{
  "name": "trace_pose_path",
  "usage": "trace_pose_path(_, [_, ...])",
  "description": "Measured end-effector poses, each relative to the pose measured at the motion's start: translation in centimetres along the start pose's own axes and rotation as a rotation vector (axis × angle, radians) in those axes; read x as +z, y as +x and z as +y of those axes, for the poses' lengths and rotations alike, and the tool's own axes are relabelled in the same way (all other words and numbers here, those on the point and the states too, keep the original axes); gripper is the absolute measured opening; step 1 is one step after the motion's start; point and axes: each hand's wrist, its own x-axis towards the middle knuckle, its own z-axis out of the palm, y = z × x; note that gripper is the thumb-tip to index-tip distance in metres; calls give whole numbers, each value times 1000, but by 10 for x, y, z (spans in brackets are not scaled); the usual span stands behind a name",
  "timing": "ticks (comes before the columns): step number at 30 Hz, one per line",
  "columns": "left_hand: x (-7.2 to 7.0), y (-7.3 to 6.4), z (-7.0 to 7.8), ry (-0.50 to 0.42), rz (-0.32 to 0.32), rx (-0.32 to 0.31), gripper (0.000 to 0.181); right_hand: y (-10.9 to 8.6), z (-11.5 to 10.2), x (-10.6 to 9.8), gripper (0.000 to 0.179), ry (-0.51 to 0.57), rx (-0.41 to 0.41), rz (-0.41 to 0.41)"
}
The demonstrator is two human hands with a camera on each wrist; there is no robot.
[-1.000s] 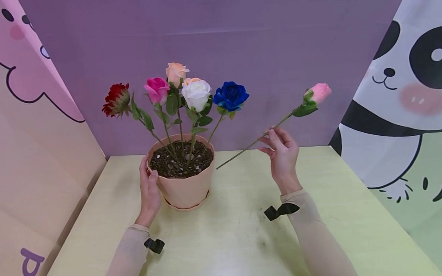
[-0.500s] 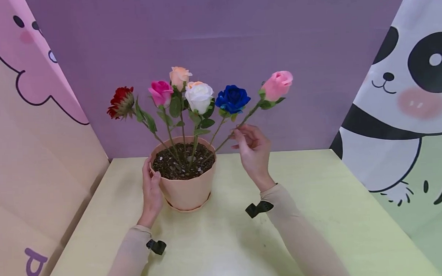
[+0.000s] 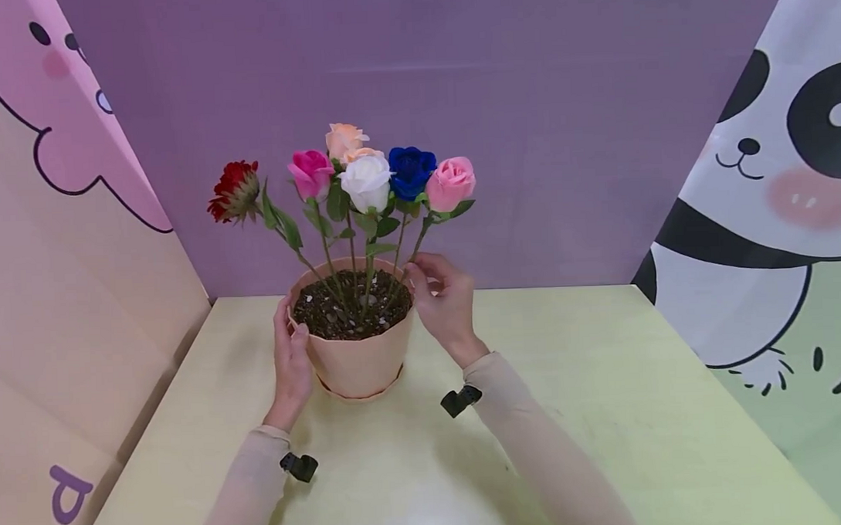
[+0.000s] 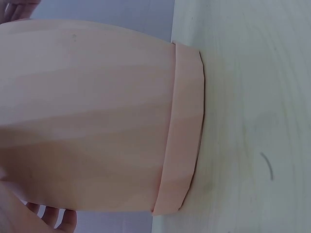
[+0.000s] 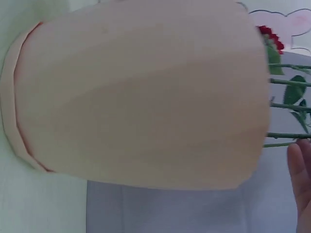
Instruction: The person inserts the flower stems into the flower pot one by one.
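Observation:
My left hand point(image 3: 293, 367) holds the left side of a peach flowerpot point(image 3: 358, 365), thumb at the front of the rim and fingers behind. Between thumb and fingers, my right hand point(image 3: 444, 300) pinches the stem of a pink rose point(image 3: 451, 183) at the pot's right rim. That stem slants down toward the dark soil point(image 3: 318, 316); its lower end is hard to make out. Standing in the soil are a blue rose point(image 3: 412, 172), a white rose point(image 3: 367, 183), a magenta rose point(image 3: 311, 174), peach blooms point(image 3: 344, 141) and a red flower point(image 3: 237, 193) leaning left.
Under the pot is a matching saucer point(image 3: 361, 397) on a pale wooden table point(image 3: 572, 412). A purple backdrop point(image 3: 562, 134) rises behind the table's far edge. Printed panels flank both sides, with a panda point(image 3: 735, 305) on the right.
My right hand has carried the pink rose leftward to the pot, and its bloom now stands beside the blue rose. The blue rose has shifted left. My left hand stays on the pot.

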Motion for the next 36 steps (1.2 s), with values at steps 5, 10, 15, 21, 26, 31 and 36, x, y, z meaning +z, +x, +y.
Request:
trace_pose_path(5, [1,0,2,-7,-1,-13,65,-3,9,7,11,-35,-1,-3])
trace_pose_path(10, [-3,-2,-1,-16,5,-22,65,-9,22,16,11,-48,32,17])
trace_pose_path(15, [-5,-4,-2,-23,0,-5,66,-14,23,24,9,51,40,25])
trace_pose_path(21, [-1,0,0,-53,-13,-5,67,-10,18,39,14,102,-9,2])
trace_pose_path(26, [1,5,3,-37,-6,2,66,-3,17,48,14,70,-18,38])
trace_pose_path(31, [2,4,3,-13,-3,-10,65,-6,19,48,16,83,17,95])
trace_pose_path(36, [-1,0,0,4,1,-18,64,-16,23,48,18,70,77,136])
